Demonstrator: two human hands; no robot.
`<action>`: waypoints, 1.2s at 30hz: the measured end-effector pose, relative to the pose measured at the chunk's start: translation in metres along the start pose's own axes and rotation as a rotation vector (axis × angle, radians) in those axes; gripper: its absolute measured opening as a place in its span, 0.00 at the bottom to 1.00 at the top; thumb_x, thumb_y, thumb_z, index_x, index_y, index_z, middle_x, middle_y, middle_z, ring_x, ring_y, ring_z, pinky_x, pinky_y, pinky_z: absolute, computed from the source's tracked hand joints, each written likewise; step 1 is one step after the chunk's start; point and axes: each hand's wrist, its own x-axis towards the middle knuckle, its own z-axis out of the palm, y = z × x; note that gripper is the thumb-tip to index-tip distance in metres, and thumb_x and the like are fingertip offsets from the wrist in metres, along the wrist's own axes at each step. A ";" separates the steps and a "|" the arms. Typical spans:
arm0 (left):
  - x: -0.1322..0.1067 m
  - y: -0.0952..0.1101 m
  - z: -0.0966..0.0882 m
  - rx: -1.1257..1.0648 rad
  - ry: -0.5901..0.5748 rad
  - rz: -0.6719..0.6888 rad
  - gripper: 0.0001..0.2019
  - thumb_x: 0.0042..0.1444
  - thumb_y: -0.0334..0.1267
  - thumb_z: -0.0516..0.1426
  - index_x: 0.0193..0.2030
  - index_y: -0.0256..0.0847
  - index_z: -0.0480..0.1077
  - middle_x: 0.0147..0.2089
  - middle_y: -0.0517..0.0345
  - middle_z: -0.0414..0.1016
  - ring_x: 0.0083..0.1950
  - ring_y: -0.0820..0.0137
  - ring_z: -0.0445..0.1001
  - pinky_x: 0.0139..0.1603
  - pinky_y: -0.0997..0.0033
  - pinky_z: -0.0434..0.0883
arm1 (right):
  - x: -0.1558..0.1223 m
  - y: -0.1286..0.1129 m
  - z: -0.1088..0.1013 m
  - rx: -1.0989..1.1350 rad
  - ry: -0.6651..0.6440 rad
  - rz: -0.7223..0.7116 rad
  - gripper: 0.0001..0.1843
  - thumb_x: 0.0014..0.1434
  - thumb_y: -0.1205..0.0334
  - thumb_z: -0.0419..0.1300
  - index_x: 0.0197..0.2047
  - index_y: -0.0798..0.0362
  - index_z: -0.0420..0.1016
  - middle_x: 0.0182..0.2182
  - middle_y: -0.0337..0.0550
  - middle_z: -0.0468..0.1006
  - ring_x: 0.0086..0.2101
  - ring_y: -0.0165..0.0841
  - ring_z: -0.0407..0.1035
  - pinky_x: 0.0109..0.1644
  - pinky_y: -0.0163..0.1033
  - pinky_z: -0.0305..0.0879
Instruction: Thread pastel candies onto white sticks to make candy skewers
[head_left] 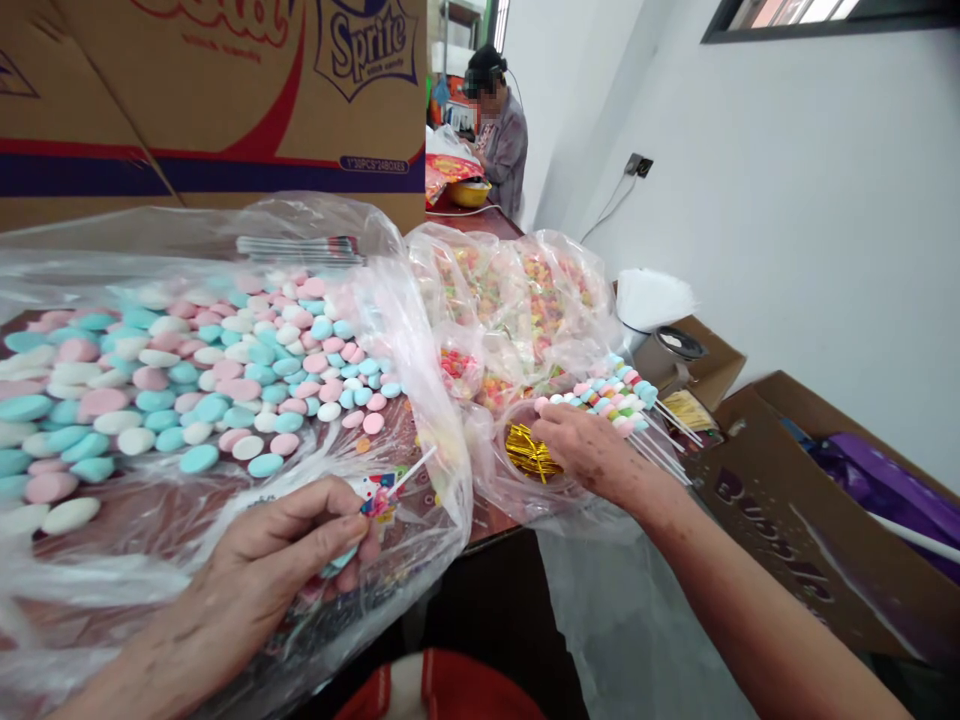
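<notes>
My left hand [300, 555] is closed around a wrapped candy stick [382, 497]. Its white stick points up and right out of a printed clear wrapper, and a bit of blue candy shows below my fingers. At the round tub's edge, my right hand [581, 445] has its fingers curled down against gold twist ties [527, 455]; what the fingertips pinch is hidden. Just beyond that hand lie finished-looking candy skewers [622, 390] with pastel pieces on white sticks. Loose pink, white and blue candies [217, 370] spread over clear plastic on the left.
Behind the candies stands a large cardboard box [225, 100]. Clear bags of colourful gummies [510, 290] lie at the table's back. An open carton [810, 500] and a grey mug [667, 355] are at right. Another person [502, 140] works farther back.
</notes>
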 end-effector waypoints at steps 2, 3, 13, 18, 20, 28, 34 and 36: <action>-0.001 0.000 0.000 0.007 -0.015 0.006 0.17 0.49 0.52 0.63 0.23 0.40 0.70 0.23 0.60 0.74 0.23 0.73 0.66 0.23 0.77 0.57 | 0.003 -0.002 0.002 -0.007 -0.009 -0.012 0.13 0.65 0.68 0.50 0.46 0.53 0.75 0.45 0.49 0.75 0.43 0.38 0.69 0.43 0.38 0.63; -0.002 -0.001 0.000 0.011 -0.020 0.009 0.17 0.49 0.52 0.63 0.23 0.40 0.70 0.23 0.60 0.74 0.23 0.73 0.66 0.23 0.77 0.57 | 0.005 -0.003 0.004 -0.010 -0.020 -0.009 0.12 0.65 0.68 0.51 0.44 0.54 0.76 0.44 0.49 0.75 0.42 0.38 0.69 0.42 0.38 0.63; 0.001 -0.011 0.000 -0.052 -0.036 0.015 0.15 0.53 0.49 0.62 0.25 0.40 0.71 0.24 0.61 0.74 0.24 0.75 0.66 0.23 0.79 0.57 | 0.006 -0.004 0.006 0.021 0.041 0.113 0.14 0.64 0.73 0.47 0.44 0.59 0.73 0.42 0.53 0.75 0.42 0.39 0.68 0.44 0.40 0.61; 0.002 -0.006 0.013 -0.253 -0.073 0.045 0.10 0.54 0.41 0.62 0.26 0.39 0.70 0.26 0.59 0.78 0.22 0.76 0.69 0.20 0.81 0.57 | 0.007 -0.034 -0.007 0.385 0.325 0.212 0.13 0.67 0.66 0.44 0.35 0.53 0.67 0.28 0.39 0.70 0.30 0.32 0.64 0.36 0.35 0.58; 0.004 -0.002 0.023 -0.359 -0.125 0.050 0.10 0.53 0.40 0.63 0.26 0.39 0.68 0.27 0.57 0.79 0.21 0.75 0.70 0.20 0.81 0.58 | 0.012 -0.059 -0.011 0.658 0.479 0.129 0.11 0.65 0.65 0.47 0.30 0.51 0.63 0.26 0.36 0.66 0.29 0.30 0.62 0.35 0.33 0.58; 0.004 -0.002 0.037 -0.521 -0.189 0.032 0.09 0.53 0.38 0.62 0.27 0.38 0.68 0.27 0.54 0.79 0.21 0.75 0.71 0.20 0.79 0.62 | 0.029 -0.118 -0.008 1.185 0.415 0.023 0.05 0.59 0.68 0.52 0.35 0.52 0.69 0.23 0.31 0.68 0.25 0.26 0.62 0.32 0.30 0.59; 0.006 -0.012 0.033 -0.538 -0.126 0.028 0.08 0.54 0.38 0.63 0.32 0.37 0.69 0.26 0.54 0.78 0.21 0.75 0.71 0.20 0.79 0.65 | 0.027 -0.122 -0.001 1.375 0.255 0.011 0.05 0.58 0.69 0.55 0.34 0.53 0.71 0.23 0.31 0.72 0.25 0.25 0.64 0.31 0.29 0.61; 0.007 -0.012 0.034 -0.553 -0.109 0.032 0.08 0.54 0.38 0.63 0.34 0.39 0.68 0.26 0.57 0.77 0.20 0.75 0.71 0.20 0.79 0.65 | 0.025 -0.123 -0.002 1.423 0.198 -0.020 0.06 0.59 0.69 0.53 0.32 0.53 0.70 0.23 0.31 0.73 0.24 0.24 0.64 0.30 0.28 0.60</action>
